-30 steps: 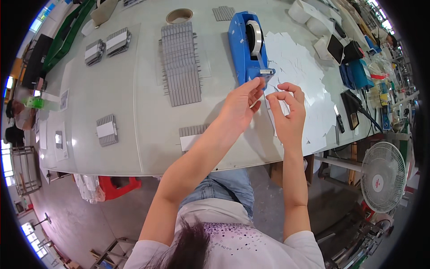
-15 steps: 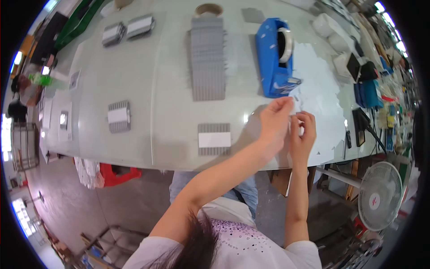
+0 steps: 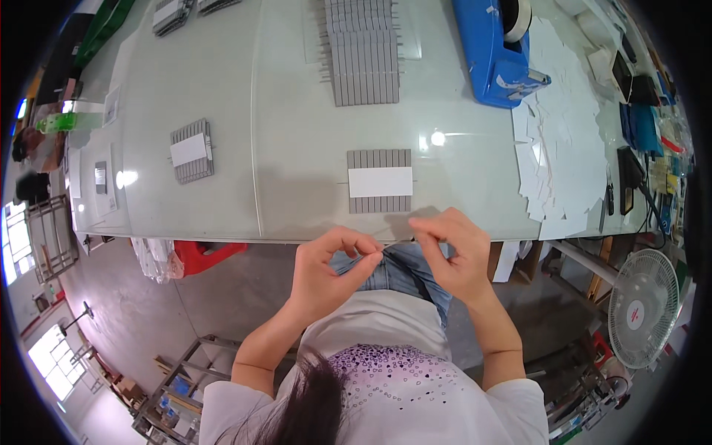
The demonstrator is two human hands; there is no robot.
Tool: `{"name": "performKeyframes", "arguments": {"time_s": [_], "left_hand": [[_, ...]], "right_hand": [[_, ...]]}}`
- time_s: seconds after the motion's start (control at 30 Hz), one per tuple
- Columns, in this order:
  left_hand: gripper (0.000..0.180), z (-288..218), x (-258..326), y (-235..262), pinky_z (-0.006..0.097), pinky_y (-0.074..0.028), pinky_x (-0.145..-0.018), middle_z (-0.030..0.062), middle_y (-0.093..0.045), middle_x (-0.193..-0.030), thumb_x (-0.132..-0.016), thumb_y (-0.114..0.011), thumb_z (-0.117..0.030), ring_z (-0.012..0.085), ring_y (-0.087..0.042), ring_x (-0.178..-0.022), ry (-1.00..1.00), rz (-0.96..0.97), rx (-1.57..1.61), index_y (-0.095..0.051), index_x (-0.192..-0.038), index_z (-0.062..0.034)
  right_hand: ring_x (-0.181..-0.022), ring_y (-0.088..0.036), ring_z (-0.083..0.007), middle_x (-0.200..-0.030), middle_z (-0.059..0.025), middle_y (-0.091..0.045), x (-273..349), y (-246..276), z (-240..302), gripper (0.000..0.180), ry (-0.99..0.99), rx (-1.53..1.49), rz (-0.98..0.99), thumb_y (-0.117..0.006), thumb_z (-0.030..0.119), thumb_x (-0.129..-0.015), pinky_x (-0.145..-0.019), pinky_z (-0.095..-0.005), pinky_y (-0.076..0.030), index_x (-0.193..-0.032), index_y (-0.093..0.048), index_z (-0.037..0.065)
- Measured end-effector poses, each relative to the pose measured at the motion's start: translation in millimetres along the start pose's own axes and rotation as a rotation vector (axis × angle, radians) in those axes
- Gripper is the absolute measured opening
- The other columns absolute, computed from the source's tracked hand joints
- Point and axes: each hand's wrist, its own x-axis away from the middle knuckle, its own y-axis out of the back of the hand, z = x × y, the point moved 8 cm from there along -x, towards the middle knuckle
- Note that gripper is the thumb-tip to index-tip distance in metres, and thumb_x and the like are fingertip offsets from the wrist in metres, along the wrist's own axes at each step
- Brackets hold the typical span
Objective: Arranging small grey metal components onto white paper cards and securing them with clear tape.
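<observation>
Both of my hands hover at the table's front edge, just below a bundle of grey strips (image 3: 380, 160) with a white paper band (image 3: 380, 182) across its middle. My left hand (image 3: 330, 273) has thumb and forefinger pinched together; what lies between them is too small to make out. My right hand (image 3: 458, 256) has its fingers bent, thumb and forefinger drawn close at the tips, and any thin piece there does not show clearly. Beyond the bundle stands a long overlapping stack of grey strip pieces (image 3: 365, 70). At the far right is a blue tape dispenser (image 3: 486, 55) with a tape roll (image 3: 517, 18).
Another banded grey bundle (image 3: 191, 152) lies to the left, with more bundles (image 3: 172, 15) farther back. White paper slips (image 3: 556, 163) are spread on the right beside a dark-handled tool (image 3: 610, 199). A fan (image 3: 644, 308) stands right of the table; a red stool (image 3: 211, 256) is below it.
Both hands have moved from beside the tape dispenser, left and toward me, to the table edge before the banded bundle. They are farther apart. The view has shifted, bringing the table's near side closer.
</observation>
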Motion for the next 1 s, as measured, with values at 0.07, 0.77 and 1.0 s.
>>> {"name": "performKeyframes", "arguments": {"time_s": [0.07,0.77,1.0], "left_hand": [[0.013,2,1,1,0.028,-0.049,-0.075,0.0030,-0.071,-0.095,-0.081,-0.072,0.003,0.0143,-0.064,-0.087,-0.015,-0.009,-0.166,-0.065,-0.089,-0.0050],[0.022,-3,-3,-42,0.032,-0.039,-0.084,0.0007,-0.073,-0.106,-0.074,-0.074,-0.006,0.0180,-0.061,-0.107,-0.925,-0.254,-0.922,-0.060,-0.087,-0.0149],[0.021,-4,-3,-43,0.032,-0.039,-0.085,0.0006,-0.073,-0.106,-0.073,-0.074,-0.006,0.0175,-0.061,-0.108,-0.921,-0.252,-0.940,-0.060,-0.085,-0.0150]], "right_hand": [[-0.066,-0.057,-0.0140,-0.078,-0.0080,-0.065,6,0,-8,0.014,-0.025,0.019,-0.067,-0.068,-0.009,-0.079,-0.053,-0.0235,-0.042,-0.090,-0.069,-0.001],[-0.074,-0.055,-0.0183,-0.086,0.0046,-0.072,14,-14,-10,0.020,0.303,0.455,-0.189,-0.076,0.008,-0.069,-0.063,-0.0302,-0.038,-0.083,-0.065,0.015],[-0.073,-0.053,-0.0205,-0.088,0.0016,-0.073,13,-14,-8,0.022,0.313,0.440,-0.150,-0.074,0.000,-0.070,-0.064,-0.0285,-0.045,-0.088,-0.064,0.010]]}}
